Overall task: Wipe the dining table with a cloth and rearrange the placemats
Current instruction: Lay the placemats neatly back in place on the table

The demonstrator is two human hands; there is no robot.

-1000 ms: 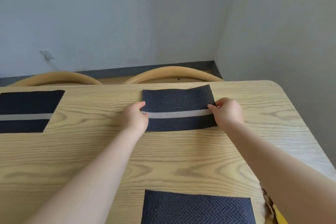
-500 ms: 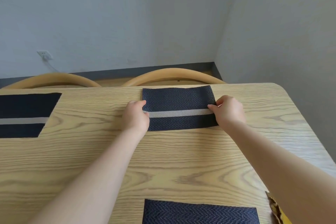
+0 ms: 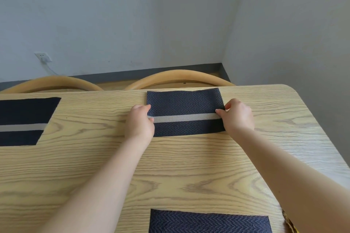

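Note:
A dark blue herringbone placemat (image 3: 186,113) with a grey stripe lies at the far edge of the light wooden table (image 3: 170,172). My left hand (image 3: 139,123) pinches its left edge and my right hand (image 3: 236,116) pinches its right edge, fingers curled over the mat. A second striped placemat (image 3: 24,121) lies flat at the far left. A third dark placemat (image 3: 208,221) lies at the near edge, partly cut off by the frame. No cloth is in view.
Two curved wooden chair backs (image 3: 181,78) (image 3: 51,84) stand behind the table's far edge. Grey walls meet in a corner behind them, with a wall socket (image 3: 43,57) at the left. A yellow patterned thing (image 3: 288,221) peeks in at the bottom right.
Both hands have slid the held placemat a little farther toward the table's far edge and squared it up. The other placemats have stayed put.

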